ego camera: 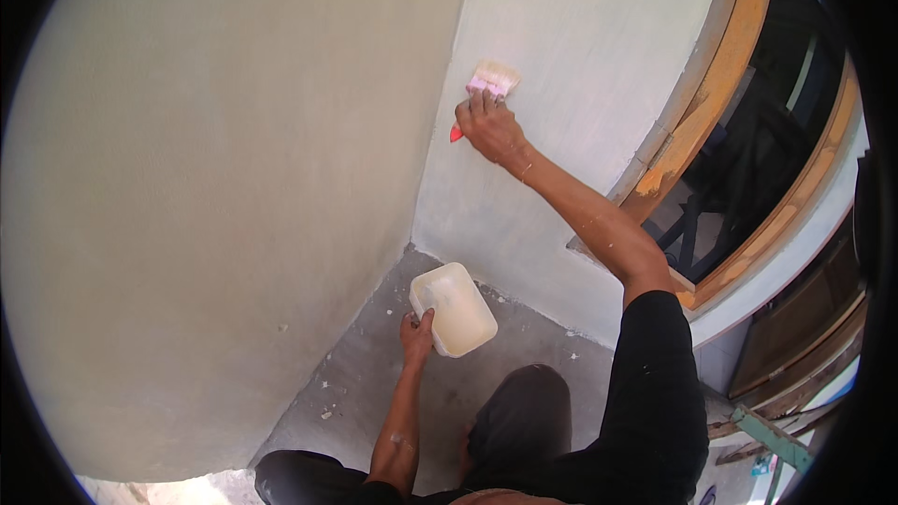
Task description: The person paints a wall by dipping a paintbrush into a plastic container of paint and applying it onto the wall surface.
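My right hand [493,128] grips a wide flat paintbrush [491,78] with pale bristles and a red handle end. The bristles lie against the whitish wall [554,63], close to the corner where it meets the beige wall [231,175]. Lower down, my left hand [419,337] holds a cream-coloured plastic tub [454,310] by its left rim, thumb over the edge. Pale paint or a similar coating shows inside the tub, which is tilted towards me. Small white specks dot my right forearm.
An orange-brown wooden window frame [701,126] edges the whitish wall at right, its sill corner near my elbow. Below is the grey concrete floor [358,379], spotted with white. A green wooden bar [772,438] and timber pieces [786,400] are at lower right.
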Motion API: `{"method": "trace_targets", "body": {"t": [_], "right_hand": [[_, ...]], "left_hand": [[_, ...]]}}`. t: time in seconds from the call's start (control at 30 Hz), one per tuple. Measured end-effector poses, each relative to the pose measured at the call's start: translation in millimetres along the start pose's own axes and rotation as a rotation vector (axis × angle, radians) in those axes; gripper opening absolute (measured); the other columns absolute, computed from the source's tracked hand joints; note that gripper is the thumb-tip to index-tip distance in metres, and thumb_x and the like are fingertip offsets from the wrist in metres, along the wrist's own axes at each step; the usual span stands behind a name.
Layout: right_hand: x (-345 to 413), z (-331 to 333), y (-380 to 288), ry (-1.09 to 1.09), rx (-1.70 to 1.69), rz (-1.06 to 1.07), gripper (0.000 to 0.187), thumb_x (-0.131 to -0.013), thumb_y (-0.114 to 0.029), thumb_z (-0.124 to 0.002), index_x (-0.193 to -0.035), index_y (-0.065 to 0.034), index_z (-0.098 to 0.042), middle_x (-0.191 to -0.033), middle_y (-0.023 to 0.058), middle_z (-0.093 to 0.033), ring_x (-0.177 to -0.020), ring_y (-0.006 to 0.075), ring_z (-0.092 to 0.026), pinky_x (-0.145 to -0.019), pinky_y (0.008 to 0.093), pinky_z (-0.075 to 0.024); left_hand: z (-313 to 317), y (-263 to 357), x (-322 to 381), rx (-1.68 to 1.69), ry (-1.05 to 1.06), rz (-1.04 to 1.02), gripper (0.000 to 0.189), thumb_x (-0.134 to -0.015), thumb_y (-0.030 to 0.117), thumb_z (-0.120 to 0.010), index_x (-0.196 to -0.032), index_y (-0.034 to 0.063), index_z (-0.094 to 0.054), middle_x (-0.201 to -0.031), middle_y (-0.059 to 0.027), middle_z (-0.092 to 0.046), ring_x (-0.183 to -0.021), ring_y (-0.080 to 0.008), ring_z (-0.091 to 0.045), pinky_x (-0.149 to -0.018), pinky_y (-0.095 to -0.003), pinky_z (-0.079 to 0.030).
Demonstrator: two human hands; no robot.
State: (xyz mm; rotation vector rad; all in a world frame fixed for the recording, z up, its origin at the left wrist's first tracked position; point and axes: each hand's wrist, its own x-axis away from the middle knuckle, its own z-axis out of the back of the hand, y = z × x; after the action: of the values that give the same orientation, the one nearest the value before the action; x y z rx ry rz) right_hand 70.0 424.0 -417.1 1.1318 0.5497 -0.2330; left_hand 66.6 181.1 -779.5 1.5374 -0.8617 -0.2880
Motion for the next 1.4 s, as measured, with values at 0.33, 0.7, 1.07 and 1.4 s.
{"method": "trace_targets", "body": {"t": [0.33, 0.7, 1.07, 1.4], "right_hand": [[106, -23, -95, -0.541, -0.813, -0.168, 0.01, -0.078, -0.011, -0.063, -0.084, -0.0054, -0.07, -0.071, 0.0202, -0.067, -0.073, 0.0384, -0.067, -0.067, 0.0478, -0.0539], [-184, 188, 336, 0.276, -0.198, -0.512, 0.021, -0.092, -0.01, -0.054, -0.074, -0.005, -0.063, -0.079, 0.0106, -0.071, -0.072, 0.0284, -0.067, -0.067, 0.038, -0.0533], [-101, 74, 163, 0.011, -0.055, -0.007, 0.009, -0.083, -0.005, -0.058, -0.091, -0.0028, -0.061, -0.104, 0.0134, -0.069, -0.092, 0.0264, -0.068, -0.069, 0.0365, -0.0567], [-54, 89, 194, -0.251, -0.79, -0.549, 0.014, -0.073, -0.017, -0.07, -0.072, -0.0029, -0.07, -0.073, 0.0187, -0.069, -0.072, 0.0341, -0.068, -0.068, 0.0407, -0.0539]], "left_hand": [[-11, -7, 10, 0.015, -0.038, -0.002, 0.059, -0.084, 0.035, -0.074, -0.117, -0.0096, -0.056, -0.093, -0.0185, -0.068, -0.077, -0.0235, -0.067, -0.066, -0.0344, -0.053], [-13, -6, -1, 0.014, 0.006, 0.084, 0.069, -0.084, 0.036, -0.072, -0.129, -0.012, -0.05, -0.106, -0.0234, -0.064, -0.09, -0.0281, -0.066, -0.073, -0.036, -0.054], [-7, 4, -2, 0.047, -0.02, -0.031, 0.06, -0.087, 0.032, -0.069, -0.124, -0.0119, -0.052, -0.098, -0.0206, -0.066, -0.081, -0.0245, -0.067, -0.067, -0.0351, -0.054], [-18, 13, 7, 0.058, -0.094, -0.007, 0.061, -0.088, 0.033, -0.068, -0.125, -0.0118, -0.05, -0.098, -0.019, -0.064, -0.08, -0.0241, -0.067, -0.063, -0.0355, -0.054]]}}
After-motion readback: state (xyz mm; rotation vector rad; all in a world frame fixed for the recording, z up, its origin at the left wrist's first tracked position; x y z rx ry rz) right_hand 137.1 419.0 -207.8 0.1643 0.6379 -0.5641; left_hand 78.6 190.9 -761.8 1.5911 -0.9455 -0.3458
